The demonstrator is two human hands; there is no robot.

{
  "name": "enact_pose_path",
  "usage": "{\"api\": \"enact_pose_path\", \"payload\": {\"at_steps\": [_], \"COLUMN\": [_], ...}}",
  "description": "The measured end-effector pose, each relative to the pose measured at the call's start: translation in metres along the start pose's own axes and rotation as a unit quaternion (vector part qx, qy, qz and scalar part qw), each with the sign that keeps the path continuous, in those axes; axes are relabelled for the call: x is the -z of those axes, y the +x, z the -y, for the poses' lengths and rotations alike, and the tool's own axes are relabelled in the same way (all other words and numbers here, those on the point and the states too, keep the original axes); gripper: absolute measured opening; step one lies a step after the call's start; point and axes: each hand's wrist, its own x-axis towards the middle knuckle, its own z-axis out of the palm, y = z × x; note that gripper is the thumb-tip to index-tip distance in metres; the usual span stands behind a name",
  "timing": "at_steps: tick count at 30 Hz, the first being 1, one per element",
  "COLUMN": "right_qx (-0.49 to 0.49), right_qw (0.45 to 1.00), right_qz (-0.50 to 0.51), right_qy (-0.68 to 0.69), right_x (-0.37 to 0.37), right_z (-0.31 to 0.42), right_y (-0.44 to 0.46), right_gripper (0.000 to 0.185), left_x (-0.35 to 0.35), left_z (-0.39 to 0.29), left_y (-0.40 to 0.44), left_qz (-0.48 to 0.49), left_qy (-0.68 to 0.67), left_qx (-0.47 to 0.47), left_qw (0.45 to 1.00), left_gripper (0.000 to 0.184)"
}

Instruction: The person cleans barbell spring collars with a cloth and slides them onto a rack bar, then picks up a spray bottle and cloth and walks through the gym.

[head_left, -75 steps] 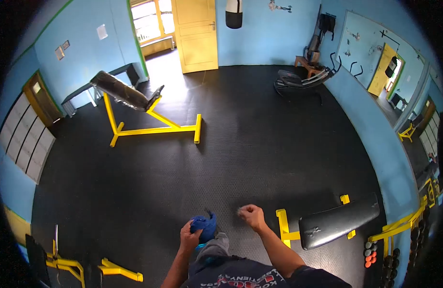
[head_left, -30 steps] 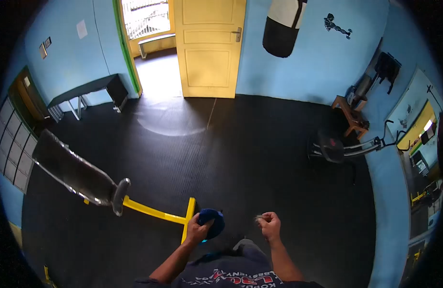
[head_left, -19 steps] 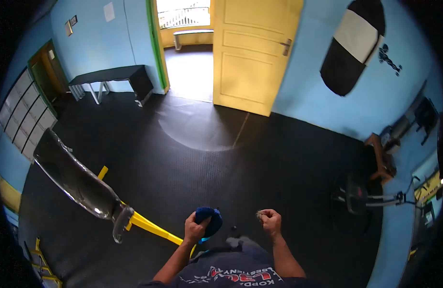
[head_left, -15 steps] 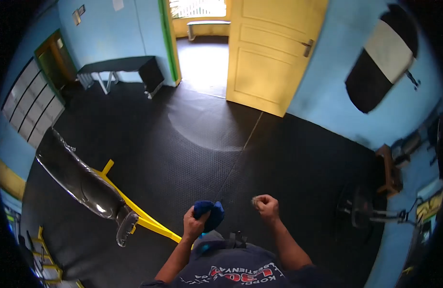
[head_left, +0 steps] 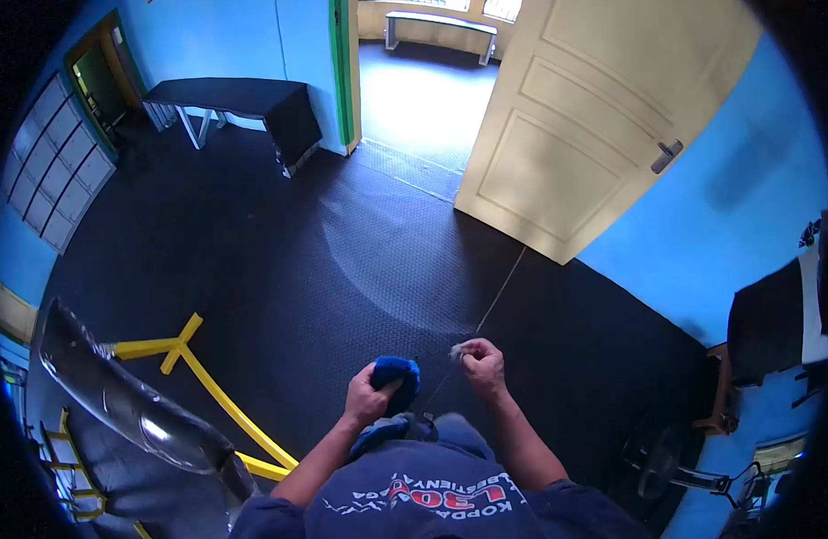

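Observation:
My left hand (head_left: 367, 401) is closed round a blue cloth (head_left: 397, 377), held in front of my waist with its folds bunched above and beside the thumb. A short way to the right, my right hand (head_left: 483, 370) pinches a small greyish tuft (head_left: 462, 349) between thumb and fingertips. What that tuft is made of is too small to tell. Both hands are in the air above the black textured floor (head_left: 378, 296), apart from each other and touching nothing else.
An open door (head_left: 594, 135) stands ahead beside a bright doorway. At left is a yellow metal frame (head_left: 224, 395) with a shiny black padded piece (head_left: 145, 413). A black-covered bench (head_left: 225, 97) stands by the far wall, and a fan (head_left: 658, 463) at lower right.
The view has moved closer to the doorway, and the yellow frame has slid lower left. Both hands keep their hold; the right one is now nearer the left.

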Motion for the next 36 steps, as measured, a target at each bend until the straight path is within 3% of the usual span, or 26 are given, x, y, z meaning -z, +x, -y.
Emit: {"api": "enact_pose_path", "payload": {"at_steps": [5,7,10,17,21,25,30,32,36], "right_qx": [0.005,-0.071,-0.095,-0.065,-0.099,-0.061,-0.146,-0.176,-0.174], "right_qw": [0.999,0.996,0.995,0.994,0.991,0.994,0.989,0.981,0.974], "right_qz": [-0.032,-0.001,0.017,0.082,0.081,0.090,0.027,-0.014,-0.075], "right_qy": [-0.015,-0.060,-0.005,-0.042,-0.046,-0.023,-0.019,-0.074,-0.121], "right_x": [-0.038,-0.049,-0.066,-0.105,-0.124,-0.143,-0.166,-0.170,-0.174], "right_z": [0.027,0.030,0.015,0.051,0.085,0.096,0.081,0.075,0.050], "right_y": [0.097,0.137,0.211,0.399,0.504,0.598,0.708,0.756,0.857], "right_gripper": [0.011,0.008,0.009,0.015,0.015,0.010,0.012,0.014,0.018], "left_x": [0.015,0.020,0.021,0.024,0.024,0.024,0.024,0.024,0.019], "left_z": [-0.046,-0.043,-0.043,-0.094,-0.114,-0.115,-0.106,-0.117,-0.134], "left_y": [0.117,0.165,0.244,0.423,0.524,0.624,0.768,0.820,0.918], "left_qz": [0.047,0.040,0.029,0.023,0.022,0.002,0.027,0.044,0.085], "left_qy": [0.019,0.025,0.007,0.083,0.034,-0.002,-0.011,0.011,0.087], "left_qx": [0.019,0.018,0.009,0.005,0.026,0.009,0.026,0.050,0.066], "left_qw": [0.999,0.999,1.000,0.996,0.999,1.000,0.999,0.998,0.990], "left_gripper": [0.017,0.017,0.019,0.017,0.016,0.017,0.018,0.017,0.018]}}
